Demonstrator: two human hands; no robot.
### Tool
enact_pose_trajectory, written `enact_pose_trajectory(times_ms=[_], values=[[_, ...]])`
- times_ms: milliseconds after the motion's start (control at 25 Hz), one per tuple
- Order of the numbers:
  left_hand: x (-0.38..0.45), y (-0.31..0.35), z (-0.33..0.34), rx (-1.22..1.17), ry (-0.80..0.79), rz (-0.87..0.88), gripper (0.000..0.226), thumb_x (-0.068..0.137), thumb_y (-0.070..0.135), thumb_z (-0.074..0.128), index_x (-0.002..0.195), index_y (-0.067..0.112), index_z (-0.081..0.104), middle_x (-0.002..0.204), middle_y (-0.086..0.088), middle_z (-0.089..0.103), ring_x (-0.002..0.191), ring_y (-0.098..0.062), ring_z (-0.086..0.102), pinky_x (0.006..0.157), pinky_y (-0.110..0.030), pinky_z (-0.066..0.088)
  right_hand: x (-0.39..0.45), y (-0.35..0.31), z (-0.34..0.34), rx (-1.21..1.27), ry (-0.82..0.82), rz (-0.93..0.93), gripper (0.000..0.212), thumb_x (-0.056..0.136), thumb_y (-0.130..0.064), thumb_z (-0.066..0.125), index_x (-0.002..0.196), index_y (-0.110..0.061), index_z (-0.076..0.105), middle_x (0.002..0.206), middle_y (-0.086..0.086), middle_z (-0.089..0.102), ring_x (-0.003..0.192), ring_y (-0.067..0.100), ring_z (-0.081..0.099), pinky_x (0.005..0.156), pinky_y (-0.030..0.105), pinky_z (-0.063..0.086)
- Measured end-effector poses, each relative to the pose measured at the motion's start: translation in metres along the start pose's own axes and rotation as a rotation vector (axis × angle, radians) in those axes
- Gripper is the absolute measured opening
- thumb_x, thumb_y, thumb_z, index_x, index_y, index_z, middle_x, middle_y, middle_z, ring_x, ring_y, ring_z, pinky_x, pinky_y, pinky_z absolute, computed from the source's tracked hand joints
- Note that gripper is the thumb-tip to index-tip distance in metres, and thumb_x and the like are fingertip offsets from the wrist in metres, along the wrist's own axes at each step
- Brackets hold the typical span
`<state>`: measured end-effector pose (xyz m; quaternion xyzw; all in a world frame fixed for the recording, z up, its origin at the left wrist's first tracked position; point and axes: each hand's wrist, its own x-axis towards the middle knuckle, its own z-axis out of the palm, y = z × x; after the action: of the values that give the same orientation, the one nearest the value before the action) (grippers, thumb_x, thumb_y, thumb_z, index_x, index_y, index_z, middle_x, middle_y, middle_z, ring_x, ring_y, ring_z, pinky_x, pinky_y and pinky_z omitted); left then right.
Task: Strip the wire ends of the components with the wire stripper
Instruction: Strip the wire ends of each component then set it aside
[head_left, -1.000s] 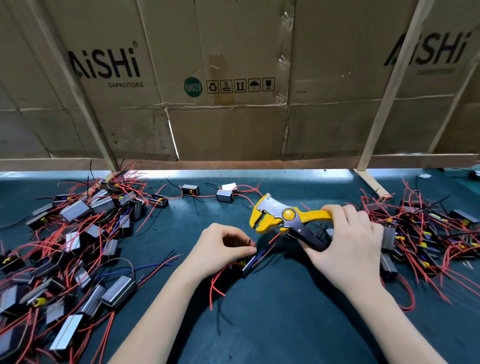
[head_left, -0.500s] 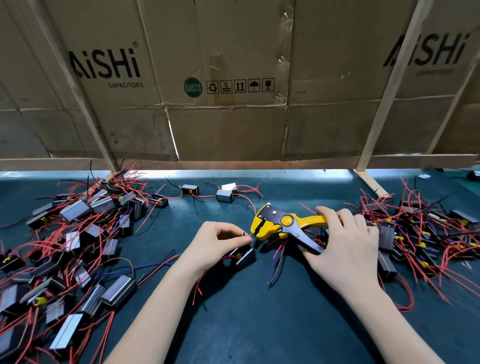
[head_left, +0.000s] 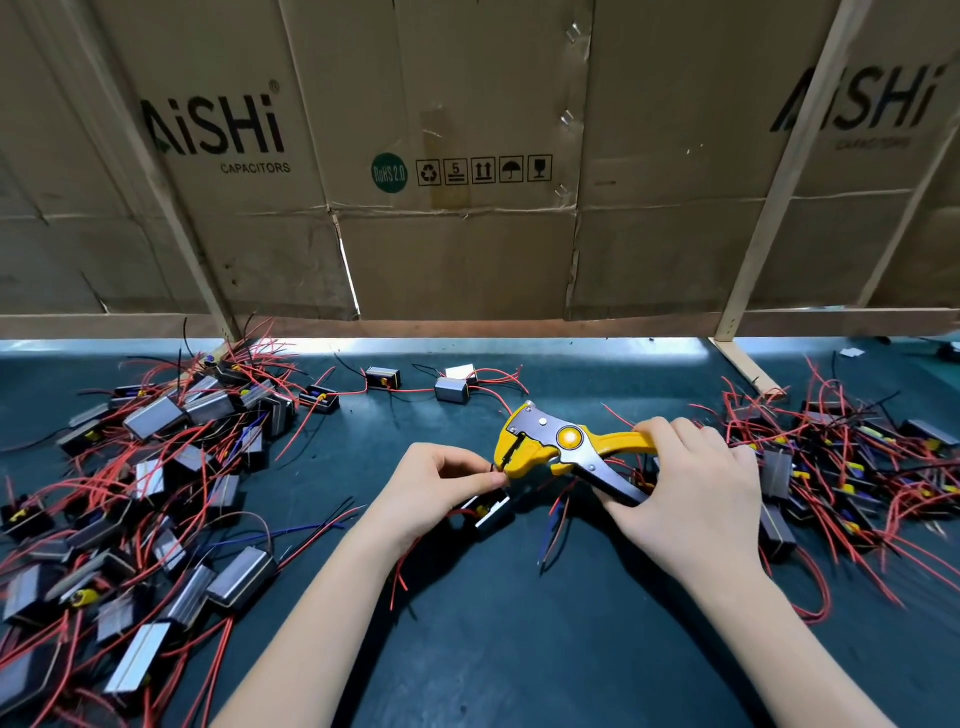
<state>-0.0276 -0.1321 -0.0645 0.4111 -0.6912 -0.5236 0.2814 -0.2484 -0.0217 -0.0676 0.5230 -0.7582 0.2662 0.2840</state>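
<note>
While the right hand (head_left: 696, 483) curls its fingers round the two handles of the stripper (head_left: 566, 449), the tool lies almost level above the mat (head_left: 519, 623), its yellow plastic head pointing left and its steel side plates joined at a round yellow pivot. One handle is yellow and smooth; the other is dark and slants down under the palm. At the mouth of the head, the left hand (head_left: 441, 488) pinches a thin black wire (head_left: 493, 467) between thumb and forefinger, the wire's end touching the yellow jaw. Just below that hand sits the component (head_left: 491, 512), a small dark box with a pale metallic face, resting on the mat with red leads (head_left: 400, 577) trailing from it towards the person. To the left lies a heap (head_left: 156, 493) of like boxes, ribbed grey metal and black casings tangled in red, black and a few blue wires. Another tangled pile (head_left: 841, 478) lies to the right, just beside the right hand. A few single boxes (head_left: 452, 389) sit apart at the back. The mat is dark green and matt. Creased brown cardboard (head_left: 467, 249) printed "AiSHi CAPACITORS" forms the back wall, braced with pale wooden strips (head_left: 779, 182).
</note>
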Motion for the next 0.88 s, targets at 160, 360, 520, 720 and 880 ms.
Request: enact_pose_trajectory(times_ms=[160,360,520,720,880], values=[[0.001,-0.001,-0.001,0.016,0.0,-0.011,0.012,0.079,0.022,0.08,0.08,0.01,0.078,0.07,-0.004,0.067,0.058,-0.008,0.054,0.053,-0.015,0.042,0.0,0.0,-0.002,0.017,-0.002,-0.011,0.046,0.049,-0.041,0.087,0.079,-0.016,0.062,0.065,-0.001,0.053,0.065,0.031,0.056,0.063,0.036,0.027],[0.002,-0.005,-0.007,-0.01,-0.048,-0.03,0.011,0.075,0.016,0.083,0.079,0.008,0.078,0.071,-0.009,0.069,0.063,-0.014,0.06,0.062,-0.022,0.05,0.0,-0.002,-0.005,0.044,-0.007,-0.018,0.042,0.044,-0.035,0.088,0.067,-0.015,0.06,0.055,0.0,0.054,0.053,0.03,0.056,0.058,0.034,0.032],[0.001,-0.004,-0.007,-0.029,-0.058,-0.018,0.011,0.074,0.016,0.084,0.08,0.008,0.078,0.073,-0.009,0.072,0.066,-0.014,0.064,0.065,-0.022,0.053,0.0,-0.002,-0.004,0.061,0.034,0.025,0.045,0.044,-0.04,0.092,0.064,-0.014,0.061,0.055,0.003,0.057,0.05,0.032,0.056,0.057,0.034,0.04],[-0.001,-0.001,-0.016,-0.002,-0.133,-0.026,0.007,0.082,0.012,0.077,0.087,0.009,0.08,0.08,-0.011,0.074,0.066,-0.011,0.062,0.061,-0.019,0.05,0.001,0.007,0.002,0.003,0.069,0.083,0.064,0.055,-0.047,0.087,0.104,-0.011,0.065,0.091,0.01,0.058,0.084,0.036,0.052,0.069,0.043,0.038],[-0.002,-0.001,-0.012,-0.041,-0.131,-0.018,0.009,0.083,0.008,0.076,0.09,0.004,0.078,0.088,-0.017,0.075,0.075,-0.016,0.067,0.07,-0.023,0.055,0.001,0.006,0.003,0.002,0.052,0.07,0.064,0.056,-0.045,0.086,0.106,-0.011,0.065,0.095,0.01,0.058,0.086,0.036,0.052,0.071,0.043,0.038]])
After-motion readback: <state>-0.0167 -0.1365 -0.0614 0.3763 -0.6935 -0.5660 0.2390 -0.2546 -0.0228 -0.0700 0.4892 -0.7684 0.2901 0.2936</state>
